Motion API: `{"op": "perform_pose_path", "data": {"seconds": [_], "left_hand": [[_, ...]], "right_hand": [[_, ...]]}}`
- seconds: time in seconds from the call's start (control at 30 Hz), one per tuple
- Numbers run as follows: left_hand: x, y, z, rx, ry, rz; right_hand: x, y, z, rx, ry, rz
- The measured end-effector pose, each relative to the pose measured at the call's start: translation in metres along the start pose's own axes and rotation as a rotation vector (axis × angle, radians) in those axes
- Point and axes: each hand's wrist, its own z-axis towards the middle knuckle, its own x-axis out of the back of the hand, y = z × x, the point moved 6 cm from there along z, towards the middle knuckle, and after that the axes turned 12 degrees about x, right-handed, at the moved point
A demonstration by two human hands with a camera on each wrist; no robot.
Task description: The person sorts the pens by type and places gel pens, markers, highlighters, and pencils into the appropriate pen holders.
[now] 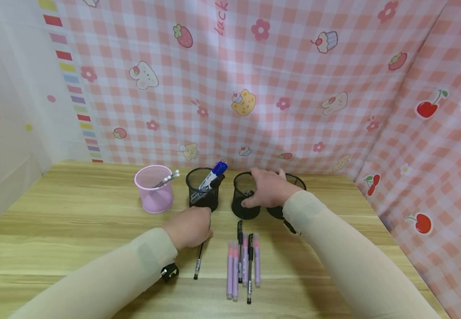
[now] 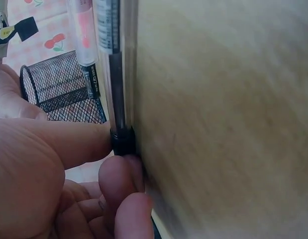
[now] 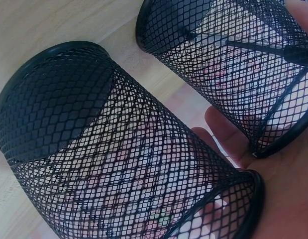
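In the head view my left hand (image 1: 190, 227) pinches a black gel pen (image 1: 199, 262) lying on the table. Close up, thumb and fingertips meet at the black section of its clear barrel (image 2: 125, 89). My right hand (image 1: 273, 189) grips a black mesh pen holder (image 1: 244, 211), thumb in front and fingers behind. A dark pen (image 3: 258, 48) stands inside that holder. Just right of it is another black mesh pen holder (image 3: 129, 144), partly hidden by the hand in the head view.
A pink pen holder (image 1: 156, 199) contains thin white-tipped sticks. Beside it, a black mesh holder (image 1: 203, 201) contains blue and black markers (image 1: 210, 179). Several purple highlighters (image 1: 230, 274) and two black gel pens (image 1: 250, 266) lie at the front. A checked cloth (image 1: 222, 79) hangs behind.
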Motion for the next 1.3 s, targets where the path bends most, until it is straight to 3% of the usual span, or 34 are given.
{"op": "perform_pose_path", "data": {"seconds": [1.0, 1.13, 1.3], "left_hand": [[0.0009, -0.0041, 0.0032, 0.051, -0.076, -0.055], [0.003, -0.0047, 0.0021, 0.057, -0.078, -0.084], [0.0076, -0.0049, -0.0005, 0.072, -0.072, -0.189]], "right_hand": [[-0.001, -0.0007, 0.0008, 0.011, 0.004, -0.011], [-0.0005, -0.0004, 0.0002, 0.008, 0.007, -0.009], [0.0003, -0.0009, -0.0012, 0.006, 0.003, -0.001]]}}
